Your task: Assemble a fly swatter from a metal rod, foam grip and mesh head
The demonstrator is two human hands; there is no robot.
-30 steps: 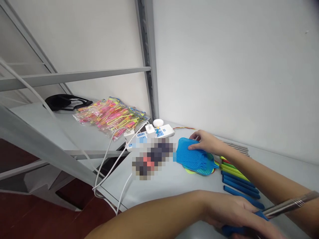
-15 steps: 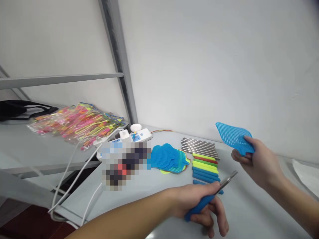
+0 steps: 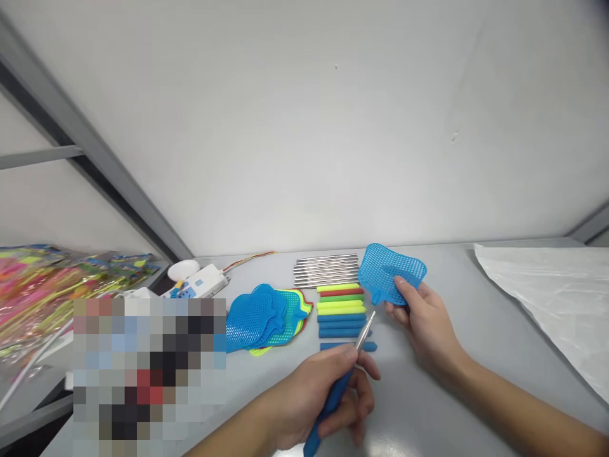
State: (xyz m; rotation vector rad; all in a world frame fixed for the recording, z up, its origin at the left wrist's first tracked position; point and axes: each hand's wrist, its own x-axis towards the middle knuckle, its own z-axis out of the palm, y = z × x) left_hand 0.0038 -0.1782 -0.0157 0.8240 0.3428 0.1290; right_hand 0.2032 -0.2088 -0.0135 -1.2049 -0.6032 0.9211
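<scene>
Gripping blue-handled metal rod [image 3: 364,336] in closed left hand [image 3: 316,397], blue mesh swatter head [image 3: 392,273] pinched in right hand [image 3: 423,324], both just beside colored foam grips [image 3: 340,311]. We have both hands full; next pickup calls for freeing one.

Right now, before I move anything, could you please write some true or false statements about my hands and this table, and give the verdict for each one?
1. The right hand holds a blue plastic mesh fly swatter head. True.
2. The left hand is empty. False: it grips a steel rod with a blue foam handle.
3. Straight steel tubes lie side by side behind a row of coloured foam grips. True.
4. The stack of blue and green plastic swatter heads lies to the right of the right hand. False: it lies to the left of the foam grips.
</scene>
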